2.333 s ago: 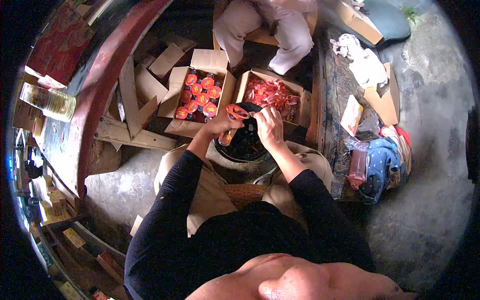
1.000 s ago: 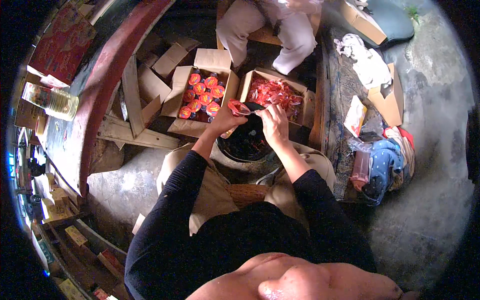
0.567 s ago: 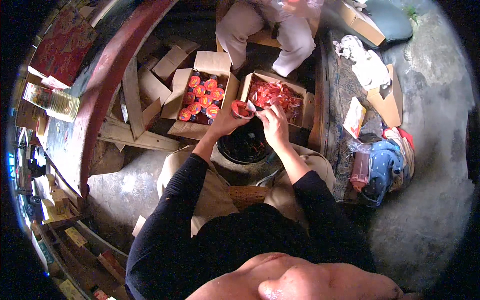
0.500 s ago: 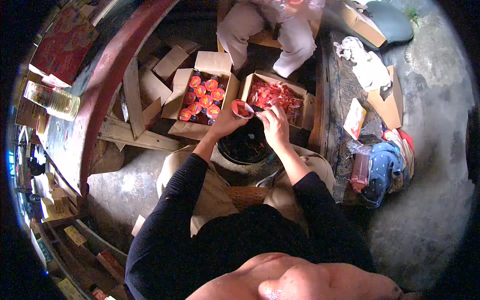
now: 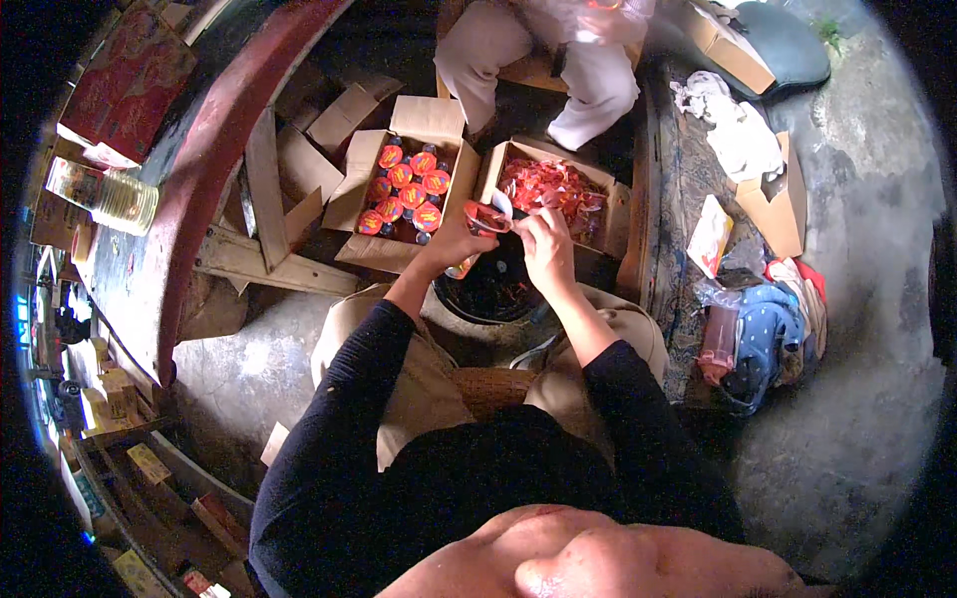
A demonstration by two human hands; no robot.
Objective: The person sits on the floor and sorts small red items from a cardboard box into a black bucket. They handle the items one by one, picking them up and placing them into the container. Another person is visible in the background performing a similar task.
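My left hand (image 5: 454,239) is wrapped around a small container (image 5: 478,224) with a red top. My right hand (image 5: 543,249) pinches a small white piece at that container's rim, too small to make out clearly. Both hands are over a black bucket (image 5: 493,304) between my knees, with dark and reddish bits inside. Behind my left hand stands an open cardboard box (image 5: 349,189) of small containers (image 5: 399,174) with red round tops and dark sides. Beside it, behind my right hand, an open box (image 5: 618,209) holds a heap of red, shiny scraps (image 5: 543,184).
A person's trousered legs (image 5: 588,95) are opposite me. A red-edged wooden bench (image 5: 214,130) on the left holds stacked clear cups (image 5: 110,204). On the right, a patterned bench (image 5: 668,249) bears a white cloth (image 5: 728,125), a carton (image 5: 710,234) and bundled blue cloth (image 5: 758,339).
Since the earliest frame both hands have moved slightly right and up, still together. The container's top has tilted in my left hand, and a white piece stands up at its rim.
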